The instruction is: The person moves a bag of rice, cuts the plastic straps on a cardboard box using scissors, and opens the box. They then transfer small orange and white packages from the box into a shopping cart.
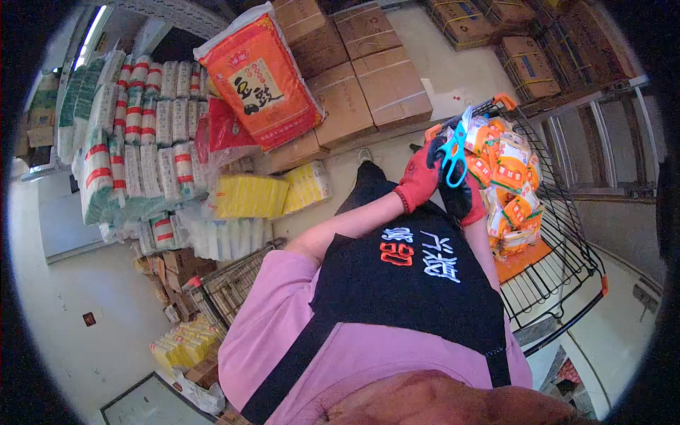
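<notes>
Gloved hands meet beside a wire shopping cart (604, 285) loaded with orange-and-white packets (511, 173). Turquoise-handled scissors (454, 160) sit upright at the gloves, just beside the packets, their blades pointing away from the wearer. The left hand (421, 173) and right hand (473, 203) are bunched close to the loops; the dark palms blend together, so which one grips, and how firmly, cannot be told. The scissors look light and stiff, best taken by the loops, clear of the blades. The packets appear soft and slick-skinned, perhaps easily nicked, and best lifted by the body.
</notes>
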The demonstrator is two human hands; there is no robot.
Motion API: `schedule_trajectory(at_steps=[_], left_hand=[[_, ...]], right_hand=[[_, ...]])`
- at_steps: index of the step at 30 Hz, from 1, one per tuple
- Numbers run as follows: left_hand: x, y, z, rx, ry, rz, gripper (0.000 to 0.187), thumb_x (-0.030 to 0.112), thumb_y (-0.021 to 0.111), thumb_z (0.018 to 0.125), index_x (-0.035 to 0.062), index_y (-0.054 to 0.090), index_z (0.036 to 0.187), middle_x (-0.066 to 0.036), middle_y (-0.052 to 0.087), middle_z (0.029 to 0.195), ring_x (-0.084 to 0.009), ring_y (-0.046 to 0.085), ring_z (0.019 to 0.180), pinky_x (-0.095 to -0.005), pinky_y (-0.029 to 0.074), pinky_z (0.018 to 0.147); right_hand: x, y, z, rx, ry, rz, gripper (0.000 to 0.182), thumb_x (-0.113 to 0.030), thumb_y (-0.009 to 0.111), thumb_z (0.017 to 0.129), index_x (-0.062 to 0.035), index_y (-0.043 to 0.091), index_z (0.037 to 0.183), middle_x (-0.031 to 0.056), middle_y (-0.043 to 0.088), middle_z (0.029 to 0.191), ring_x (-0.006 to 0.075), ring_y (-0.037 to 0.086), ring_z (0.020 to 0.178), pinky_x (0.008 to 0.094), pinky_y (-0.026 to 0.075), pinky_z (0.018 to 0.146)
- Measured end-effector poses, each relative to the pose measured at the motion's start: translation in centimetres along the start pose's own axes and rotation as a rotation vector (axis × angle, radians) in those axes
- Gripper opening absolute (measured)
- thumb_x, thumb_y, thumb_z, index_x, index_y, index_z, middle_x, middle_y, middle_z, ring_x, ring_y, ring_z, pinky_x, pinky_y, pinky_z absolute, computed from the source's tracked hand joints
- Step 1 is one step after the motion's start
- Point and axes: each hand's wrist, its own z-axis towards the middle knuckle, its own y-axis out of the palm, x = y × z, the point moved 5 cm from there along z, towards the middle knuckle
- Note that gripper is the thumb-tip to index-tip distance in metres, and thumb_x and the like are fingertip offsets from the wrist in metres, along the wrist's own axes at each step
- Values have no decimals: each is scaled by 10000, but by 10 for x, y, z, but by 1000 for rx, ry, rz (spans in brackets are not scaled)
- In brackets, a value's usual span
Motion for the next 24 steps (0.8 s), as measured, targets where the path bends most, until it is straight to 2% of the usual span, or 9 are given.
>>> schedule_trajectory(at_steps=[2, 5, 8, 11, 13, 15, 18, 21, 24], left_hand=[[28, -9, -2, 91, 185, 256, 345, 130, 492, 844, 66, 527, 1181, -155, 568, 1155, -348, 516, 1064, -439, 390, 922], [45, -15, -12, 191, 383, 352, 358, 115, 490, 826, 70, 524, 1180, -152, 574, 1134, -366, 517, 1019, -436, 402, 893], [46, -15, -15, 212, 361, 418, 382, 136, 493, 821, 70, 511, 1198, -171, 564, 1137, -374, 504, 1052, -457, 375, 932], [56, -20, -15, 202, 338, 499, 408, 129, 504, 802, 61, 501, 1205, -180, 560, 1134, -385, 503, 1052, -478, 358, 942], [57, -21, -13, 250, 411, 605, 419, 127, 511, 796, 63, 495, 1210, -178, 565, 1123, -389, 503, 1047, -472, 361, 936], [49, -25, -6, 198, 371, 539, 418, 127, 511, 794, 62, 496, 1206, -188, 581, 1073, -386, 506, 1038, -455, 370, 932], [48, -35, -4, 124, 198, 415, 383, 116, 507, 819, 48, 507, 1197, -183, 606, 1051, -346, 552, 1024, -419, 415, 918], [36, -49, -4, 32, 74, -96, 346, 106, 525, 847, 39, 524, 1187, -167, 614, 1087, -293, 576, 1051, -368, 440, 909], [6, -55, 1, 70, 93, -283, 339, 91, 555, 849, 28, 530, 1181, -145, 610, 1125, -246, 568, 1088, -318, 433, 919]], right_hand=[[-2, -3, 8, 9, -53, -123, 329, -333, 475, 943, -101, 531, 1169, 32, 594, 1066, 132, 554, 986, 285, 439, 881], [-10, 22, -11, -64, 82, -379, 374, -367, 468, 939, -85, 538, 1175, 16, 628, 950, 107, 604, 831, 230, 471, 685], [-19, 49, -12, -102, 58, -124, 311, -351, 461, 945, -103, 570, 1099, 5, 625, 905, 100, 596, 768, 219, 457, 632], [-21, 54, -15, 87, -36, -172, 303, -334, 460, 946, -107, 555, 1125, 10, 621, 907, 110, 591, 775, 226, 459, 641], [-22, 71, -19, 227, 32, 40, 296, -306, 449, 954, -104, 545, 1148, 27, 616, 966, 120, 588, 838, 234, 468, 687], [-12, 37, -8, -331, 166, 244, 295, -220, 422, 960, -96, 512, 1212, 57, 568, 1126, 140, 540, 1004, 237, 460, 809], [-11, 41, -2, -368, 199, 295, 324, -116, 444, 938, -98, 478, 1260, 60, 537, 1186, 149, 534, 1023, 229, 474, 791], [-7, 38, 8, -422, 171, 206, 357, -75, 450, 929, -93, 460, 1286, 55, 529, 1207, 161, 556, 989, 237, 498, 753], [-14, 77, 12, -278, 247, 243, 392, -373, 420, 941, -102, 537, 1199, 78, 632, 1019, 192, 632, 798, 303, 530, 643]])
